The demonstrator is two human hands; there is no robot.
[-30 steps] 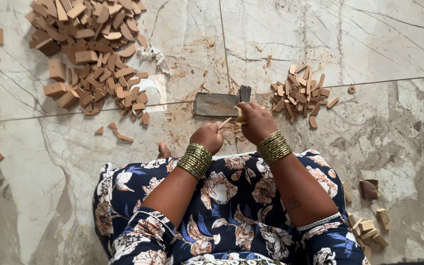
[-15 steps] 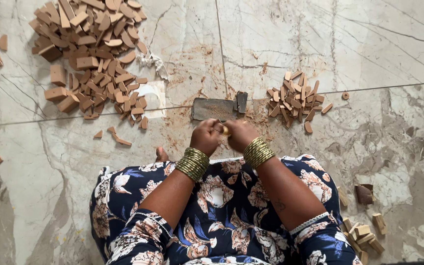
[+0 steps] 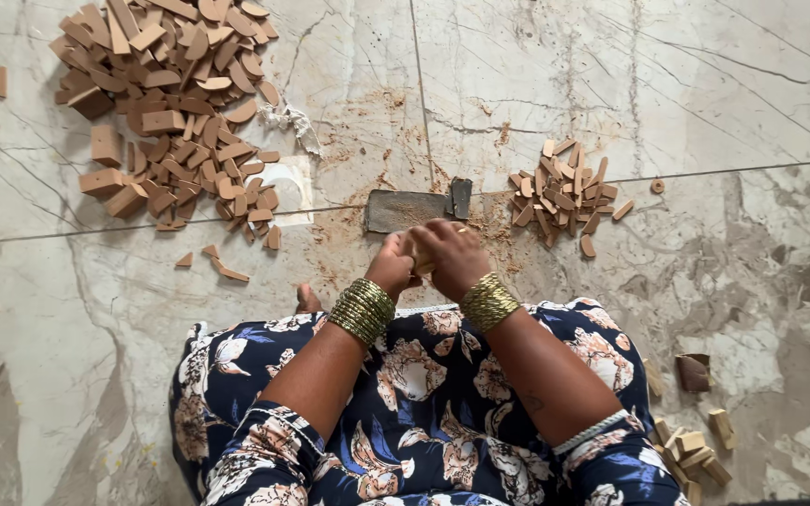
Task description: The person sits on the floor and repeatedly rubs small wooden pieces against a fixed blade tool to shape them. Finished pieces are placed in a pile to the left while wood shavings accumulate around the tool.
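We have drawn our right hand (image 3: 454,255) back from the flat blade (image 3: 408,209), joining our left hand (image 3: 394,267). Both now clench one small wooden piece (image 3: 421,261) just below the blade.

Single head-worn view, looking almost straight down from above a seated person's lap onto the marble floor (image 3: 705,112). Close range: forearms and left hand (image 3: 392,267) and right hand (image 3: 452,255) near centre, wooden-piece piles (image 3: 166,103) toward the upper edge. No second view to overlap.
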